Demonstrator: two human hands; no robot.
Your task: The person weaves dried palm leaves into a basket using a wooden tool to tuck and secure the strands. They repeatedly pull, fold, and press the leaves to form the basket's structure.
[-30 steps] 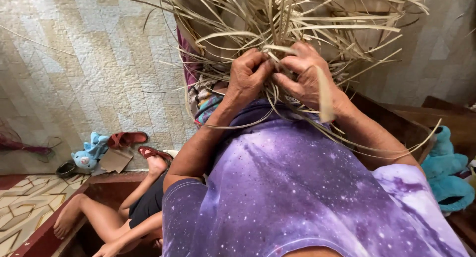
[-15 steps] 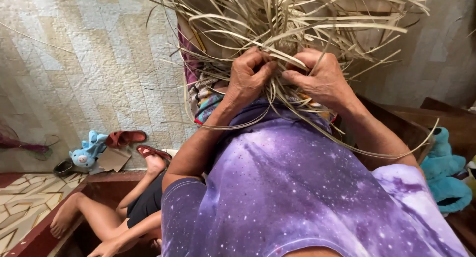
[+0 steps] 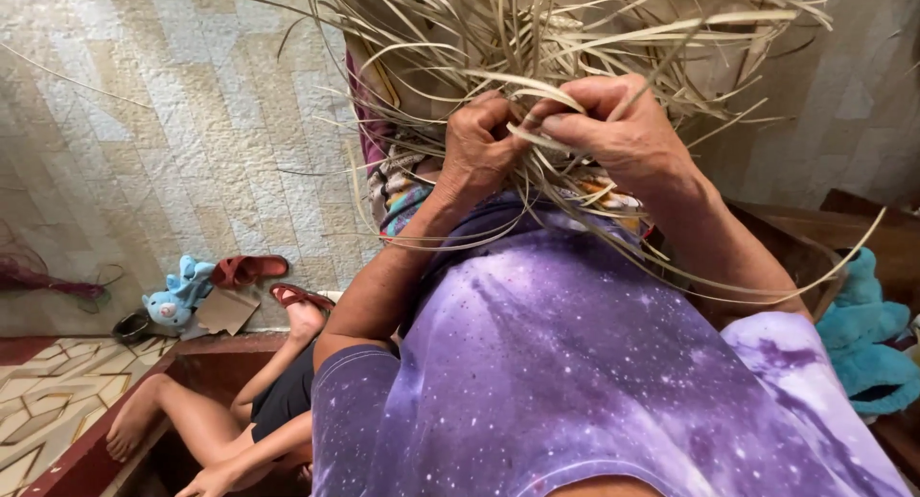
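Observation:
A woven piece of pale dried straw strips [image 3: 575, 37] rises in front of my chest, with loose strands sticking out on all sides. My left hand [image 3: 479, 147] is closed on strands at the piece's lower middle. Right beside it, my right hand [image 3: 623, 133] pinches a flat strip between thumb and fingers; the two hands touch. Long strands trail down over my purple speckled shirt [image 3: 575, 363]. Patterned cloth shows under the straw.
Another person's bare legs [image 3: 192, 420] lie at lower left in a reddish wooden frame [image 3: 115, 430]. A blue plush toy [image 3: 177, 300] and red sandals [image 3: 254, 267] sit on the tiled floor. A teal plush [image 3: 862, 344] lies at right.
My right hand has let its upright strip down and closed in against my left hand. Both hands now grip strands close together at the same spot.

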